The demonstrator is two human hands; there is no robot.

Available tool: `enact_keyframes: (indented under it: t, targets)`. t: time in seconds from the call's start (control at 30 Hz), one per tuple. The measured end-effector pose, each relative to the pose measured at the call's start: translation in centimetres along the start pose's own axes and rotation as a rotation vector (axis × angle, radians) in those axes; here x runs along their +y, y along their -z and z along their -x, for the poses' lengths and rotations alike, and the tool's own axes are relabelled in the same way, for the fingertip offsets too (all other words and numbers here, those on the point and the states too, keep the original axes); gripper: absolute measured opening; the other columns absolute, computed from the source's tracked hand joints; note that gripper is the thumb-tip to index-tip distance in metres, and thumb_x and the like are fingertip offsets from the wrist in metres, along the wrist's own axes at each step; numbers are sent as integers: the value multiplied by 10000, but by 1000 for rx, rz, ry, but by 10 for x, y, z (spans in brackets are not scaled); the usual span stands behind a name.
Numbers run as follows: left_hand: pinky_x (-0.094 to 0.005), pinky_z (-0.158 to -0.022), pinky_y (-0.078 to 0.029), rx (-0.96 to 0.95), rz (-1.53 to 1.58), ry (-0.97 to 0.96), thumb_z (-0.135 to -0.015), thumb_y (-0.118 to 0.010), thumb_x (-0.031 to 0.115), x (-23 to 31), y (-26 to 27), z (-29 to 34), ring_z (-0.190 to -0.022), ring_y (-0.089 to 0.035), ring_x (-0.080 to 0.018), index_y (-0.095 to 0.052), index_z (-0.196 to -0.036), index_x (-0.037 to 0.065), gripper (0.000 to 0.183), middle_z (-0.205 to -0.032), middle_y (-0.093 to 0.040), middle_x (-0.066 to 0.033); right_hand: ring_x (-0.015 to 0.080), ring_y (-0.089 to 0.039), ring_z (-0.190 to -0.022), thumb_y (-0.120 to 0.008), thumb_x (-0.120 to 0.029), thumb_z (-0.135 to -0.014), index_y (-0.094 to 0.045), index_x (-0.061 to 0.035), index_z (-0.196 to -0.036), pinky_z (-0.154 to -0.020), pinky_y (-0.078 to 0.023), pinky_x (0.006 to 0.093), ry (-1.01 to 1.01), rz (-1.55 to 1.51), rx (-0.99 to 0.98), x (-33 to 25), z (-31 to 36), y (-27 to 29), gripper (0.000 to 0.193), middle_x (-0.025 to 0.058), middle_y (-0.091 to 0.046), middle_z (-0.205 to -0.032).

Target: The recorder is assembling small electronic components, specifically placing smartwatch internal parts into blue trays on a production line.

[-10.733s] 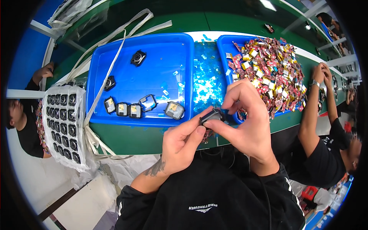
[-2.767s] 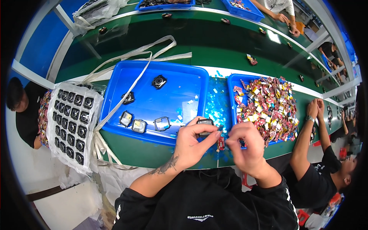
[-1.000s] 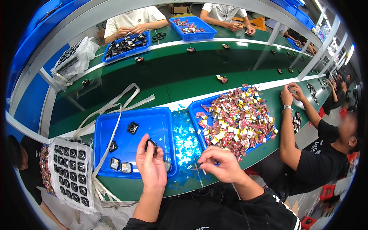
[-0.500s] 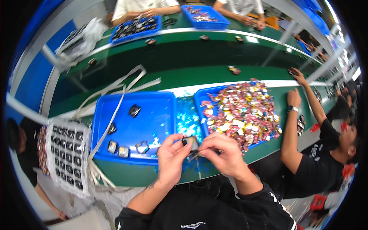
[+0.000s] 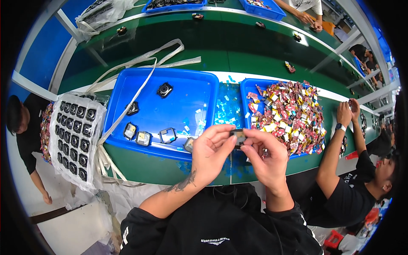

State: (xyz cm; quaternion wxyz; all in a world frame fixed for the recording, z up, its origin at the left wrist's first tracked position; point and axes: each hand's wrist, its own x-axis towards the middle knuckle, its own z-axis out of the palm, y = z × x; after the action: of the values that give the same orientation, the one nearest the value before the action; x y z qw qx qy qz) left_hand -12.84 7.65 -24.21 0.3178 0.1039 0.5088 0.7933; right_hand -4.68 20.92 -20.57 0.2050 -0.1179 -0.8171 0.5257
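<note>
A dark watch case [image 5: 239,137] is sitting between the two hands, above the near edge of the green table [image 5: 136,165]; all clock positions are taking this case as the centre, with 12 o'clock pointing away from the person. At 8 o'clock, the left hand [image 5: 212,151] is gripping the case between thumb and fingers. At 4 o'clock, the right hand [image 5: 268,158] is curling its thumb and fingers at the right edge; whether they are pinching it cannot be told. At 11 to 12 o'clock, blue film pieces [image 5: 227,111] are lying scattered between two trays. The left blue tray [image 5: 187,91], between 9 and 10 o'clock, is holding several watch cases [image 5: 164,89] and an open frame [image 5: 167,135]. The right blue tray [image 5: 243,97], between 2 and 3 o'clock, is carrying heaped red, yellow and white parts [image 5: 293,117]. At 9 o'clock, a white sheet [image 5: 98,109] is bearing rows of dark cases [image 5: 74,141]. Between 2 and 3 o'clock, beyond the heap, a co-worker's hands [image 5: 345,114] are meeting.
</note>
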Motion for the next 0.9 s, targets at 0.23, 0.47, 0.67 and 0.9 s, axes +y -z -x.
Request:
enact_keyframes:
  t: [0.23, 0.47, 0.67, 0.9]
  targets:
    - [-321, -1036, -446, -146, 112, -109, -947, -554, -39, -6, 6, 13, -1211, -566, -221, -456, -1352, -84, 419, -1274, -594, -178, 82, -439, -484, -758, 16, -755, -681, -18, -804, -452, -349, 247, -15, 158, 10, -11, -1, -3, 98, 41, -628, -669]
    - [-342, -1044, -451, -151, 189, -160, -936, -557, -61, -18, 12, 16, -1228, -558, -237, -476, -1308, -73, 381, -1313, -565, -192, 86, -461, -491, -750, 11, -763, -695, -9, -834, -455, -358, 258, -54, 36, 28, -13, -4, -9, 93, 48, -626, -667]
    - [-364, -1061, -445, -147, 178, -173, -927, -558, -80, -19, 16, 17, -1243, -546, -256, -481, -1283, -81, 364, -1337, -543, -220, 86, -455, -481, -740, 6, -767, -704, -14, -844, -448, -351, 262, -72, 103, -5, -15, -4, -11, 87, 55, -625, -665]
    - [-382, -1084, -425, -194, 168, -223, -930, -548, -85, -23, 21, 20, -1268, -522, -276, -477, -1288, -84, 364, -1361, -518, -236, 42, -443, -516, -752, -9, -740, -699, -16, -766, -467, -311, 219, -114, 79, -35, -20, -9, -10, 59, 13, -638, -670]
